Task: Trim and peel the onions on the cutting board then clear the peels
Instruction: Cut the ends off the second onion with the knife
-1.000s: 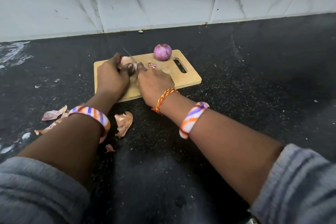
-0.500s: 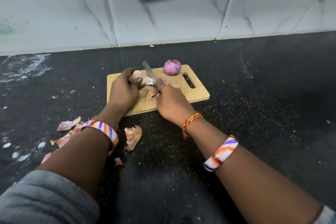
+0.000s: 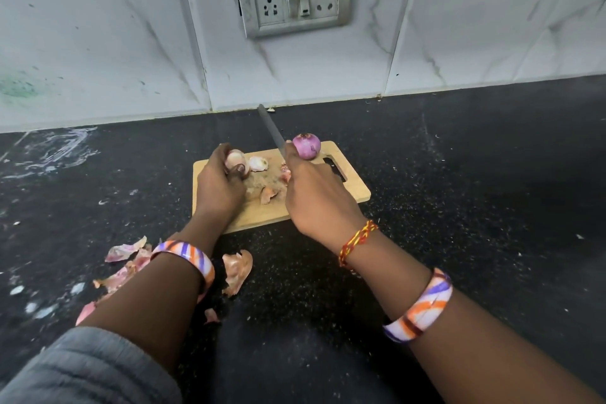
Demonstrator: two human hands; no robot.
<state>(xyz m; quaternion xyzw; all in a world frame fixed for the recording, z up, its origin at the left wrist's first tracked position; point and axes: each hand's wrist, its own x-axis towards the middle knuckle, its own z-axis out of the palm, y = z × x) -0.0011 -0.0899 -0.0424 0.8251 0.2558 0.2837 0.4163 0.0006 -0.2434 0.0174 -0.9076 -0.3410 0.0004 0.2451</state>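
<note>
Left hand [image 3: 219, 181] grips onion [image 3: 236, 159]; right hand [image 3: 314, 197] raises knife [image 3: 271, 129].

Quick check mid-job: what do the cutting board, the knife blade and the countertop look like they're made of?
Cutting board: pale tan with faint grain, so probably wood or bamboo, matte. Knife blade: thin, grey, dull sheen, likely steel; its handle is hidden inside the right hand. Countertop: black with fine pale speckles and a soft gloss, looks like polished granite or similar stone.
</note>
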